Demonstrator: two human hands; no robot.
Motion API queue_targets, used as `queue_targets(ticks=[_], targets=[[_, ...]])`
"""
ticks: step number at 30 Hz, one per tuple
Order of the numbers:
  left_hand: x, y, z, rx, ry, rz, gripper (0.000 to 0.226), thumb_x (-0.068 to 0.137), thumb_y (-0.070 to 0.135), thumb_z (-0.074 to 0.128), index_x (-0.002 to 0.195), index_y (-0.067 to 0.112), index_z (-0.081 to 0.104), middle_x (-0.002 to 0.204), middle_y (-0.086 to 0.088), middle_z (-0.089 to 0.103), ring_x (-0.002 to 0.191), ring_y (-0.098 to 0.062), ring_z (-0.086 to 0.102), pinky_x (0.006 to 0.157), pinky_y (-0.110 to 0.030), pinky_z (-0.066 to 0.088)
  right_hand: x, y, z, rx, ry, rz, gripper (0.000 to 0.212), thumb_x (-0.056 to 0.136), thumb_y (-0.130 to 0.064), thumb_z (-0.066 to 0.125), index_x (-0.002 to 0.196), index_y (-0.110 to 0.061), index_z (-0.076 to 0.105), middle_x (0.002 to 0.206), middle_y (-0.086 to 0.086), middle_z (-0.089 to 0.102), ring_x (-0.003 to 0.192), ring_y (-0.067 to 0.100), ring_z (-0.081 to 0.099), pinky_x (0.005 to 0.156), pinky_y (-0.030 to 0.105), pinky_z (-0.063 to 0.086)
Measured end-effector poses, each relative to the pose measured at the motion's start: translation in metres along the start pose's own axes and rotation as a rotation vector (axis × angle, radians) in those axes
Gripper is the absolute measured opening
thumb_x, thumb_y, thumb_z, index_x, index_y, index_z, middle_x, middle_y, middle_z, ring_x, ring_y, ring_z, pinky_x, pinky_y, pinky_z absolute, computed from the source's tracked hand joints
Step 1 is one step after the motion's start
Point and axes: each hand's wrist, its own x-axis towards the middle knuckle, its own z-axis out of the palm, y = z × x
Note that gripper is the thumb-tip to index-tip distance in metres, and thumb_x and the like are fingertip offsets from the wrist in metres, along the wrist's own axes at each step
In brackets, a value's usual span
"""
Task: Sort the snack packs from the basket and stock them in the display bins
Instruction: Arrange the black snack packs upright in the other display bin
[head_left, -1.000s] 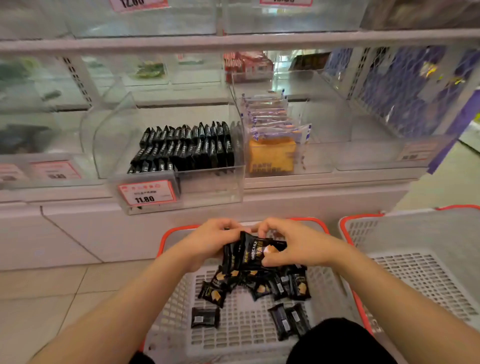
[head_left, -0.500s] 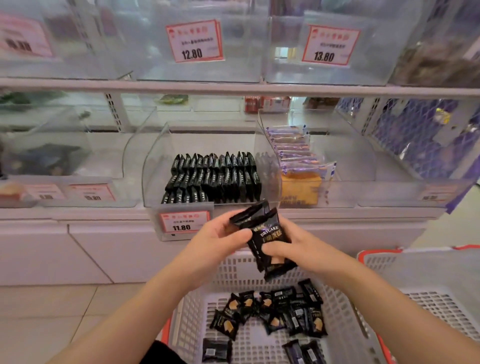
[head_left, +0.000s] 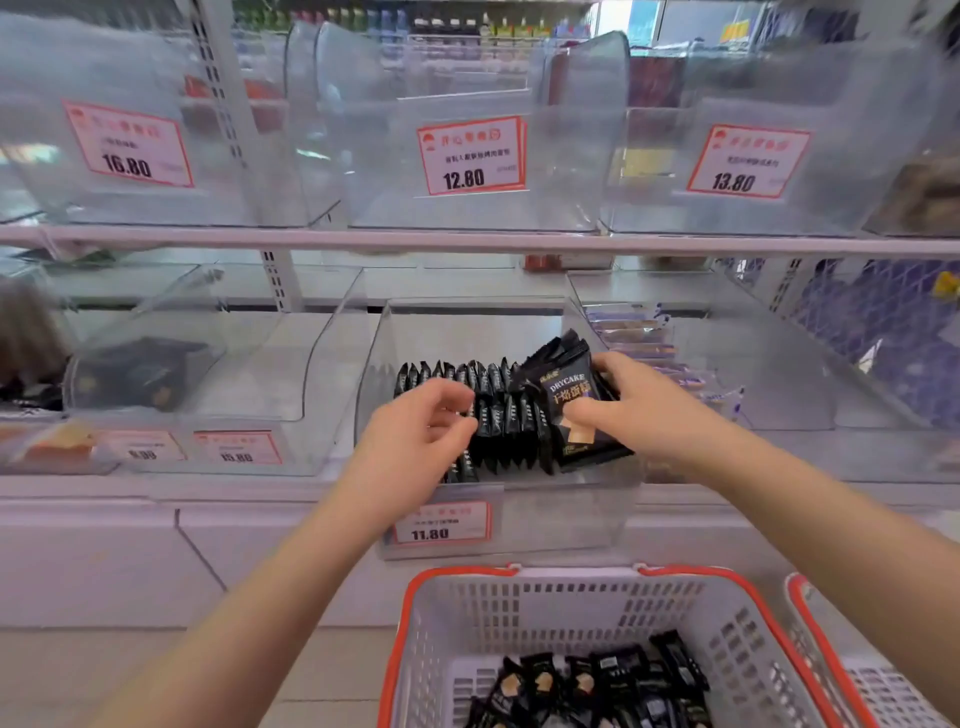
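My right hand (head_left: 652, 410) grips a small stack of black snack packs (head_left: 574, 405) labelled DRYCAKE, held over the right end of the clear display bin (head_left: 514, 525) tagged 11.80. Inside that bin stand rows of the same black packs (head_left: 483, 410) on edge. My left hand (head_left: 415, 441) hovers at the bin's left front with fingers loosely curled, touching the standing packs and holding nothing. Below, the white basket with an orange rim (head_left: 519, 597) holds several more black packs (head_left: 597, 680).
A second orange-rimmed basket (head_left: 841, 670) sits to the right. The neighbouring bin (head_left: 727, 374) on the right holds purple-wrapped packs. Bins on the left (head_left: 171, 384) hold dark packs. An upper shelf (head_left: 467, 241) carries clear bins with price tags 16.80, 12.80 and 13.80.
Both hands rose from the basket to the 11.80 bin. My left hand let go of the stack, which my right hand now carries alone into the bin.
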Motion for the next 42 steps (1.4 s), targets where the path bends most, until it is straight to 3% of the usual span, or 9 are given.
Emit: queue_targets(ticks=[4,7,10,17,21,28,35,38,42], targets=[[0.027,-0.010,0.001,0.601,-0.437,0.004,0.030,0.089,0.034,0.056,0.117,0.023,0.060,0.113,0.005,0.064,0.096,-0.011,0.057,0.079,-0.018,0.039,0.024,-0.008,0.012,-0.523,-0.101,-0.013,0.033,0.071,-0.046,0.059,0.087,-0.020,0.048,0.082,-0.001,0.057,0.072,0.014,0.055,0.057,0.030,0.046],[0.040,-0.016,0.009,0.723,-0.589,-0.015,0.035,0.090,0.035,0.054,0.121,0.020,0.058,0.119,0.000,0.061,0.105,-0.017,0.056,0.083,-0.024,0.041,0.040,-0.016,0.028,-0.625,-0.283,0.034,0.032,0.072,-0.043,0.062,0.073,-0.013,0.052,0.073,0.003,0.057,0.061,0.017,0.053,0.048,0.026,0.039],[0.049,-0.026,0.011,0.731,-0.668,-0.025,0.031,0.088,0.035,0.057,0.114,0.018,0.062,0.113,-0.001,0.064,0.098,-0.017,0.057,0.078,-0.023,0.041,0.050,-0.014,0.044,-0.542,-0.472,0.172,0.029,0.070,-0.037,0.068,0.068,-0.010,0.058,0.068,0.006,0.057,0.059,0.025,0.057,0.052,0.028,0.050],[0.056,-0.034,0.014,0.673,-0.712,-0.044,0.044,0.080,0.053,0.060,0.106,0.017,0.062,0.103,0.000,0.065,0.091,-0.017,0.058,0.081,-0.031,0.048,0.057,-0.004,0.076,-0.551,-0.425,0.143,0.059,0.085,-0.060,0.049,0.064,-0.006,0.045,0.065,0.002,0.049,0.060,0.019,0.048,0.050,0.028,0.035],[0.060,-0.033,0.021,0.705,-0.737,-0.076,0.057,0.073,0.058,0.066,0.107,0.014,0.057,0.105,-0.002,0.062,0.093,-0.020,0.056,0.083,-0.035,0.048,0.056,0.001,0.069,-0.282,-0.404,0.180,0.045,0.089,-0.038,0.056,0.056,-0.010,0.044,0.037,-0.003,0.048,0.045,0.019,0.052,0.046,0.023,0.038],[0.056,-0.038,0.031,0.674,-0.522,0.040,0.044,0.071,0.044,0.073,0.096,0.025,0.042,0.083,0.010,0.044,0.081,-0.016,0.047,0.068,-0.032,0.040,0.047,0.012,0.068,-0.240,-0.502,0.226,0.029,0.080,-0.027,0.070,0.067,-0.009,0.050,0.072,0.013,0.066,0.062,0.025,0.068,0.059,0.030,0.054],[0.060,-0.043,0.026,0.709,-0.580,0.120,0.017,0.088,0.032,0.060,0.099,0.022,0.067,0.103,0.003,0.062,0.094,-0.017,0.058,0.081,-0.032,0.048,0.054,0.013,0.064,-0.329,-0.568,0.124,0.035,0.075,-0.035,0.073,0.055,-0.014,0.053,0.060,-0.001,0.064,0.060,0.017,0.063,0.055,0.019,0.041],[0.062,-0.041,0.022,0.684,-0.643,0.126,0.022,0.092,0.024,0.053,0.107,0.022,0.069,0.112,0.004,0.064,0.101,-0.015,0.057,0.089,-0.031,0.046,0.049,0.017,0.067,-0.286,-0.561,0.136,0.030,0.075,-0.024,0.074,0.059,-0.012,0.052,0.069,0.009,0.067,0.082,0.027,0.071,0.067,0.032,0.051],[0.062,-0.041,0.018,0.732,-0.676,0.130,0.037,0.094,0.007,0.043,0.121,0.024,0.062,0.129,0.006,0.058,0.117,-0.015,0.052,0.100,-0.034,0.041,0.053,0.009,0.066,-0.404,-0.443,0.042,0.038,0.077,-0.022,0.071,0.048,-0.013,0.049,0.057,0.008,0.062,0.072,0.028,0.070,0.065,0.031,0.053]])
